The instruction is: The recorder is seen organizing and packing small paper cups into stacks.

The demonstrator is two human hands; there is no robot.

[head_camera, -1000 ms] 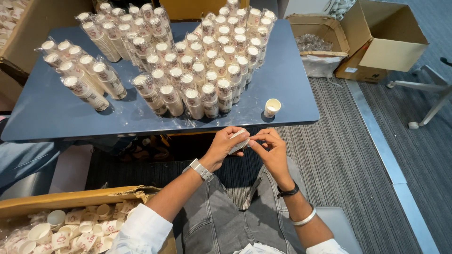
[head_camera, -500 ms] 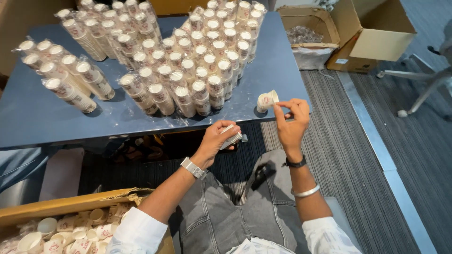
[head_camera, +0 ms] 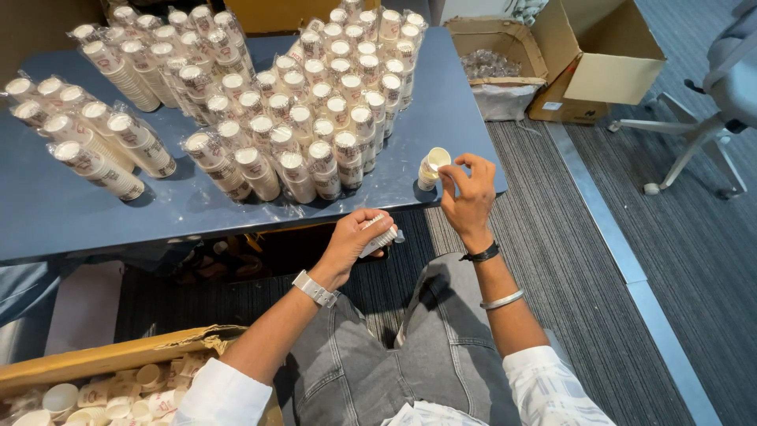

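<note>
My left hand (head_camera: pixel 353 243) is closed around a short stack of nested paper cups (head_camera: pixel 379 237), held on its side just below the front edge of the blue table (head_camera: pixel 63 213). My right hand (head_camera: pixel 467 197) hovers at the table's front right corner, thumb and fingers apart, right beside a small upright stack of paper cups (head_camera: pixel 432 167). The thumb is at that stack's side; nothing is in the hand. Both wrists wear bands, and my lap in grey trousers is below.
Many plastic-wrapped sleeves of paper cups (head_camera: pixel 276 118) cover the table. A cardboard box of loose cups (head_camera: pixel 95 386) sits at my lower left. Open cardboard boxes (head_camera: pixel 552 63) stand on the floor past the table's right end, with an office chair (head_camera: pixel 710 95) further right.
My right hand carried a cup from my lap up to the small stack at the table corner and let it go. The left hand stayed low with its stack.
</note>
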